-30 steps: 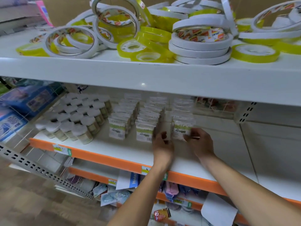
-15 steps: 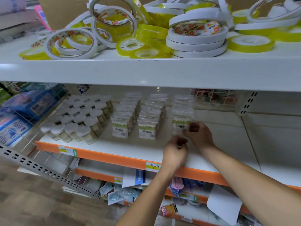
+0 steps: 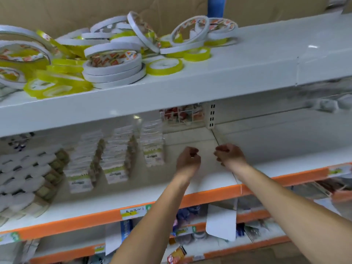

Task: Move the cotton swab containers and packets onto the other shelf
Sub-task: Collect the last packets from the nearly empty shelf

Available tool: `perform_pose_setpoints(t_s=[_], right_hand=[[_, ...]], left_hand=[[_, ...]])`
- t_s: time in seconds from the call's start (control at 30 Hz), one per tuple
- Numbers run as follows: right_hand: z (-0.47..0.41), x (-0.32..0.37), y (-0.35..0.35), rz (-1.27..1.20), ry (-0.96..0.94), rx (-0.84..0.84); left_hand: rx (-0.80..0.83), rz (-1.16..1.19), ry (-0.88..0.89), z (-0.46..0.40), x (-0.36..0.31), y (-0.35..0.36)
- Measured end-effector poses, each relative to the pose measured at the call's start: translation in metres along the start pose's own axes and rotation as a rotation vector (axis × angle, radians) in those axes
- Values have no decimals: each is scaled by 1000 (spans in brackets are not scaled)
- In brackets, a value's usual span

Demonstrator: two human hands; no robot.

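Three rows of clear cotton swab packets (image 3: 116, 161) with green labels stand on the white shelf (image 3: 190, 195) with an orange front edge. Left of them sit several round cotton swab containers (image 3: 22, 180) with white lids. My left hand (image 3: 187, 159) hovers over bare shelf just right of the rightmost packet row (image 3: 153, 149), fingers curled, nothing visible in it. My right hand (image 3: 229, 155) is a little further right, near the joint between the two shelf sections, also curled with nothing visible in it.
The upper shelf (image 3: 247, 73) carries a heap of white and yellow tape rolls (image 3: 112, 63) and a blue can (image 3: 216, 6). A wire basket (image 3: 182, 115) stands at the back. The adjoining shelf section (image 3: 295, 161) lies to the right. Lower shelves hold mixed goods and a hanging white sheet (image 3: 221, 223).
Both hands have left the rightmost packet row and moved right over bare shelf, fingers now curled. The view has swung to the right.
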State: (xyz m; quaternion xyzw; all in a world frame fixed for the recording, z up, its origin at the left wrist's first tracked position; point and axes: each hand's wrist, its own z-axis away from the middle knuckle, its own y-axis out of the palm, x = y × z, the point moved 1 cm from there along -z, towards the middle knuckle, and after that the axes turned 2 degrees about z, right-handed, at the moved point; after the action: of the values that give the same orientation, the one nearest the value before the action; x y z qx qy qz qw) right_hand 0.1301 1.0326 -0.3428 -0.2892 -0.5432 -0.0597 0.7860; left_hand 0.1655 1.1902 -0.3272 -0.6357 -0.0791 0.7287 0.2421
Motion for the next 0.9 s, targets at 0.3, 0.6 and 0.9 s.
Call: perform_pose_setpoints(t_s=[0.3, 0.6, 0.9], right_hand=[[-2, -38, -142, -82, 98, -108], [1, -80, -270, -35, 155, -135], [-6, -136, -388, -150, 210, -258]], left_hand=[[109, 65, 16, 2, -70, 103], [243, 53, 23, 33, -125, 226], [358, 27, 74, 55, -170, 338]])
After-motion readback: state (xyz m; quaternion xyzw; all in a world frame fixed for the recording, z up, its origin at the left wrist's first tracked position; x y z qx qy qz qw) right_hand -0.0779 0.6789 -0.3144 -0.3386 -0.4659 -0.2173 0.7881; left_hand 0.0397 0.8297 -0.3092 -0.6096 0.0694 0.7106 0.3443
